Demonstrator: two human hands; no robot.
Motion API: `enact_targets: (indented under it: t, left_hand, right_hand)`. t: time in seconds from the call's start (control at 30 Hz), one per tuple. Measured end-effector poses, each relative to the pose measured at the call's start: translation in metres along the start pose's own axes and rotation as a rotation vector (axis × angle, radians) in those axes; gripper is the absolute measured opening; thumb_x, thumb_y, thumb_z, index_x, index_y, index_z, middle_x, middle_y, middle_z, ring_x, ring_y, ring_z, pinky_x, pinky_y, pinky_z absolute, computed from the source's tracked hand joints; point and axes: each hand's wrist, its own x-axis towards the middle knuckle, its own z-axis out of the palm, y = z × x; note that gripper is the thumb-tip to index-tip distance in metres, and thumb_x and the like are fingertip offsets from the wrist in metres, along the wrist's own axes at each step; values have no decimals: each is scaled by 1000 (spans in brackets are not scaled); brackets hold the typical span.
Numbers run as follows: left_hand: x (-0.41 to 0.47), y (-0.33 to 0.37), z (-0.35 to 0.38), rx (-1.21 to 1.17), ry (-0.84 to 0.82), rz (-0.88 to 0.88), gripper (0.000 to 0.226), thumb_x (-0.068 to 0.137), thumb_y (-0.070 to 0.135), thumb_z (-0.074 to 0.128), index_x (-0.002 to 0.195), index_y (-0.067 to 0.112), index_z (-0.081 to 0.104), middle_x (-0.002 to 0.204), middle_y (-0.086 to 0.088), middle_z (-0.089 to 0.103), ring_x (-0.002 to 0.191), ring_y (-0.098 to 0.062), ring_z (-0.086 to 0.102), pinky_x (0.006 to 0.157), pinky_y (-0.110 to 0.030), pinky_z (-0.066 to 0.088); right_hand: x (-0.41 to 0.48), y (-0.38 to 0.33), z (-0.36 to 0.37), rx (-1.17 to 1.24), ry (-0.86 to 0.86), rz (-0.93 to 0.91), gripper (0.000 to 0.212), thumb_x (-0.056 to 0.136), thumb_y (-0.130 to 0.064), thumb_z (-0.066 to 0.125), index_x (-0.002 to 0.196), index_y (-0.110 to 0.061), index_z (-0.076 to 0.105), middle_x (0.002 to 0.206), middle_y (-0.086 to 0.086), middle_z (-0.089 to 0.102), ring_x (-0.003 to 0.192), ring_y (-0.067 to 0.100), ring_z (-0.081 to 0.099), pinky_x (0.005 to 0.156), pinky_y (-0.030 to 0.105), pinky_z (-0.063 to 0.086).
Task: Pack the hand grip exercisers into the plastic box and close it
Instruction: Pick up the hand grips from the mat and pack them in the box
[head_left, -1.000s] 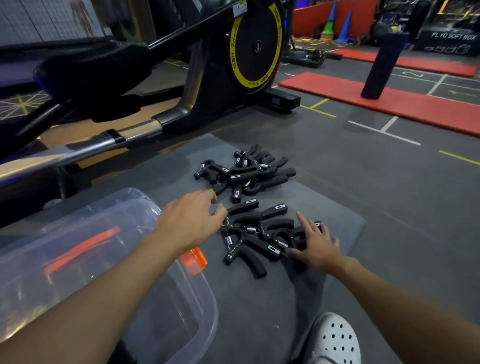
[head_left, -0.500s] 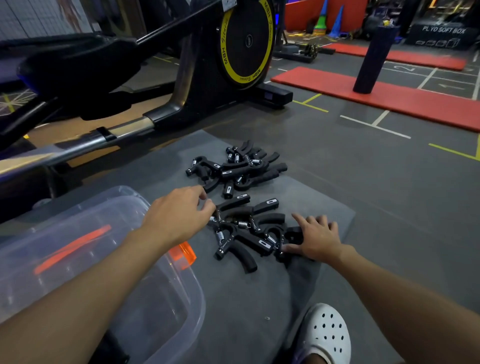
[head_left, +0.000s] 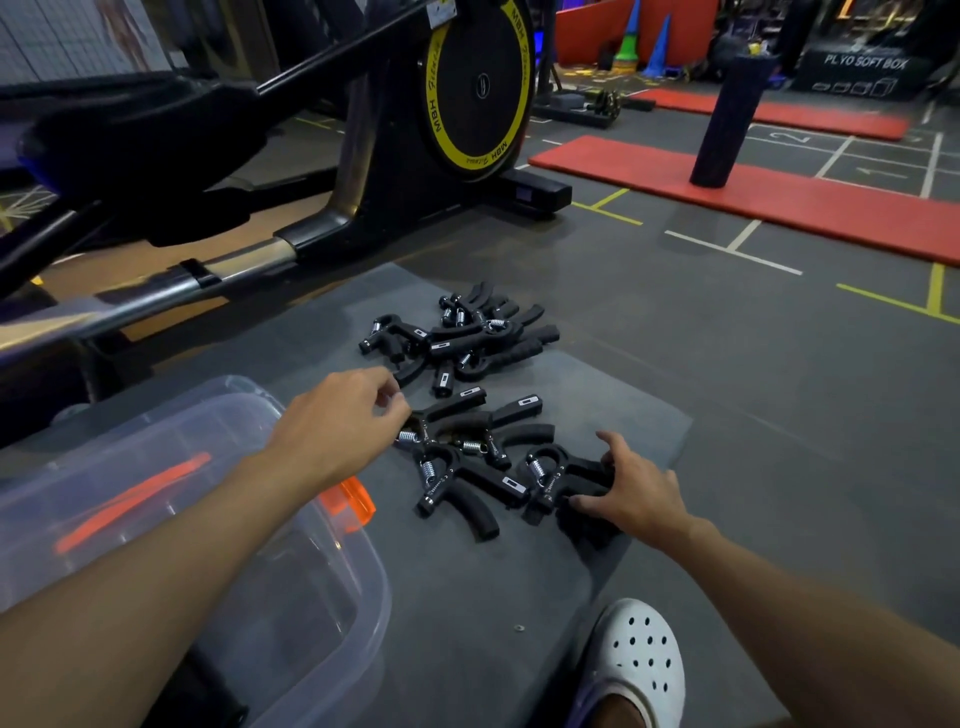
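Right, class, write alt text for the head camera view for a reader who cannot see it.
Two hands work at the nearer of two heaps of black hand grip exercisers on a grey mat: the right hand grips one, the left hand reaches another's spring end. A clear plastic box sits on the left.

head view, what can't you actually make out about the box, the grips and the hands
All in the head view:
- plastic box: cut off by the left and bottom edges, crossed by the left forearm; contents unclear through the hazy wall.
- left hand: curled fingers hide whether they pinch anything.
- nearest exerciser: handles covered by the gripping right hand.
- far pile: tangled, uncountable.
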Motion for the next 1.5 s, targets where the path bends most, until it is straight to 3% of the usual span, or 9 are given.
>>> enact_targets:
  t: [0.27, 0.37, 0.47, 0.63, 0.9, 1.0, 1.2, 1.3, 1.5]
  left_hand:
    - [-18, 15, -17, -300, 160, 206, 14, 84, 19, 67, 96, 27, 68, 87, 14, 68, 84, -2, 63, 79, -23, 47]
    - [-36, 26, -31, -378, 144, 289, 23, 81, 15, 75, 101, 22, 68, 90, 12, 69, 88, -2, 62, 76, -7, 39]
    - [-56, 25, -48, -399, 169, 312, 30, 78, 19, 79, 105, 24, 67, 94, 16, 67, 91, -1, 61, 78, -9, 40]
    - [-87, 9, -84, -499, 351, 295, 31, 77, 14, 81, 104, 19, 67, 96, 9, 64, 90, -12, 64, 81, -25, 51]
    - [-126, -31, -122, -589, 704, 106, 22, 80, 9, 77, 97, 19, 67, 95, 6, 67, 88, -6, 65, 80, -15, 50]
    - [-139, -60, -124, -642, 708, -22, 22, 82, 11, 75, 95, 27, 68, 94, 7, 70, 88, -5, 67, 82, -17, 52]
    - [-158, -111, -100, -577, 481, -211, 16, 80, 18, 79, 90, 27, 71, 86, 10, 73, 83, -3, 68, 80, -22, 53]
    - [-161, -127, -84, -538, 404, -251, 16, 79, 18, 79, 84, 31, 71, 84, 12, 73, 80, -1, 67, 78, -22, 52]
    - [-167, -158, -53, -477, 296, -273, 12, 77, 13, 80, 81, 23, 75, 80, 14, 71, 71, -2, 65, 72, -22, 51]
  right_hand:
    - [-15, -71, -64, 310, 130, -199, 98, 64, -61, 76, 143, -35, 25, 116, -12, 55, 109, 16, 56, 98, 44, 43]
    - [-28, -113, -81, 428, 182, -302, 94, 63, -58, 80, 139, -36, 29, 113, -14, 57, 102, 11, 56, 92, 35, 45]
    - [-44, -154, -92, 510, 195, -371, 93, 62, -52, 83, 139, -35, 32, 110, -12, 59, 102, 9, 55, 86, 26, 41]
    - [-69, -213, -96, 646, 145, -417, 93, 61, -57, 80, 137, -37, 32, 108, -12, 59, 100, 10, 58, 88, 29, 47]
    - [-106, -287, -79, 914, -159, -471, 57, 89, -45, 61, 136, -22, 38, 106, -1, 62, 89, 12, 66, 77, 33, 54]
    - [-110, -295, -59, 744, -163, -529, 47, 96, -44, 47, 136, -19, 41, 102, -12, 61, 92, 5, 61, 85, 30, 46]
    - [-115, -278, -21, 208, -208, -724, 53, 100, -46, 38, 146, -19, 33, 151, -3, 37, 143, 13, 25, 114, 28, 21]
    - [-116, -276, -17, 122, -174, -773, 57, 100, -48, 35, 149, -20, 28, 157, -6, 26, 148, 10, 9, 117, 28, 13]
    - [-112, -276, -12, 89, -147, -785, 55, 100, -49, 34, 145, -19, 33, 153, -8, 32, 147, 9, 7, 116, 27, 15]
